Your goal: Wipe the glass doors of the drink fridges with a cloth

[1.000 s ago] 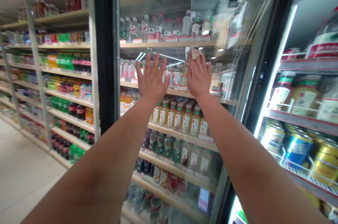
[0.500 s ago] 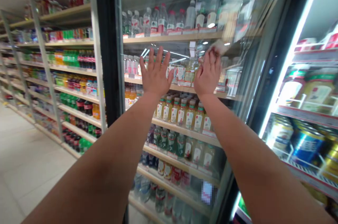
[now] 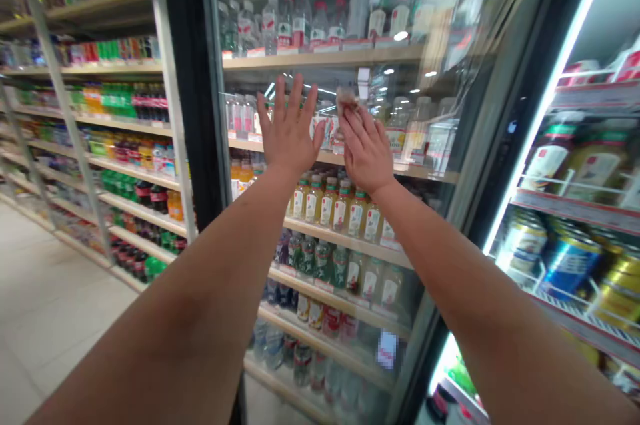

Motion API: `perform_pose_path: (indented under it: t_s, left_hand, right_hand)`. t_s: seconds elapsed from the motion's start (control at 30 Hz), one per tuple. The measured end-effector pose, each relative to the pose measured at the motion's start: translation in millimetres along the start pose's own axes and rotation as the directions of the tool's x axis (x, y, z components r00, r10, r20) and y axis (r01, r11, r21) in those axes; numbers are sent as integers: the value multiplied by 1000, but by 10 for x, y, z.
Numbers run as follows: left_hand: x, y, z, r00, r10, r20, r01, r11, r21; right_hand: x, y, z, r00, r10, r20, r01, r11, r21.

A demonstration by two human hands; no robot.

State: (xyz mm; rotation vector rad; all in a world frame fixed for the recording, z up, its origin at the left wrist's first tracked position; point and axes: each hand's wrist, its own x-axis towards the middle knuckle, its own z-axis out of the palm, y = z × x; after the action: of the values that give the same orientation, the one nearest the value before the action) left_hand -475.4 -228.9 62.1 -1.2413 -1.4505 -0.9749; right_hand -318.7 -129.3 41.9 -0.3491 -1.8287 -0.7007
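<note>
A large glass door of a drinks cooler stands before me in a dark frame. My left hand lies flat against the glass on the left, its fingers spread and nothing in it. To its right, my right hand presses a small crumpled pale cloth on the pane. The cloth shows beyond the fingertips, and the palm hides the rest of it. Rows of juice bottles and clear bottles appear in the glass behind both hands; whether they are seen through it or mirrored I cannot tell.
On the right is a lit cooler interior with cans and bottles on wire-fronted racks. Long drink shelves run away to the left above a tiled floor. A black upright frame edges the glass.
My right hand has slid left across the glass with the cloth, tilting leftward, and is now closer to my left hand. The left hand stays on the pane. The view has shifted slightly.
</note>
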Motion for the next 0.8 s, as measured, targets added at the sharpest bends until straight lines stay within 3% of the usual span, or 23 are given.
perform_pose_path:
  t_s: [0.07, 0.13, 0.17, 0.2, 0.23, 0.3, 0.37, 0.4, 0.43, 0.5, 0.57, 0.6, 0.63, 0.7, 0.77, 0.8]
  left_hand:
    - [5, 5, 7, 1000, 10, -8, -10, 1000, -3]
    - [7, 14, 7, 1000, 17, -14, -17, 1000, 0]
    - [6, 18, 6, 1000, 16, -14, -16, 1000, -4]
    - [6, 22, 4, 1000, 11, -13, -11, 1000, -16]
    - [6, 25, 3, 1000, 4, -6, -5, 999, -35]
    - [8, 27, 2, 1000, -7, 8, 8, 997, -81]
    - [13, 27, 2, 1000, -10, 19, 12, 992, -126]
    - [16, 27, 1, 1000, -10, 22, 13, 990, -144]
    - [19, 27, 0, 1000, -10, 28, 15, 987, -158]
    - [24, 27, -2, 999, -17, 38, 24, 983, -180]
    - [25, 27, -2, 999, -21, 46, 30, 982, -186]
    - [24, 26, 0, 999, -22, 46, 30, 983, -182]
    - [23, 25, 3, 999, -21, 43, 28, 985, -172]
    - [19, 19, 15, 1000, -15, 27, 18, 991, -130]
    - [17, 10, 32, 1000, -4, 6, 4, 997, -79]
    - [18, 5, 41, 1000, 3, 4, -3, 998, -61]
  right_hand:
    - [-10, 11, 46, 989, 126, -79, -128, 991, -25]
    - [-11, 32, 100, 901, 364, -237, -377, 926, -9]
    - [-14, 45, 114, 865, 420, -275, -436, 900, 3]
    - [-20, 59, 112, 875, 407, -263, -423, 906, -5]
    - [-29, 75, 91, 921, 330, -206, -343, 939, -28]
    - [-47, 119, 4, 997, 74, -18, -75, 995, -60]
    - [-52, 177, -105, 977, -151, 154, 157, 987, -28]
    - [-49, 204, -146, 961, -194, 199, 199, 980, -8]
    - [-45, 222, -170, 963, -169, 209, 174, 985, -5]
    - [-48, 218, -161, 990, 63, 126, -57, 997, -51]
    - [-75, 166, -104, 939, 343, -30, -344, 935, -82]
    - [-95, 136, -77, 922, 382, -64, -387, 918, -84]
    - [-114, 117, -61, 937, 344, -55, -348, 934, -87]
    - [-128, 139, -78, 992, 122, 41, -119, 990, -78]
    - [-94, 242, -146, 988, -71, 137, 79, 996, -51]
    - [-63, 307, -184, 985, -83, 150, 91, 995, -46]
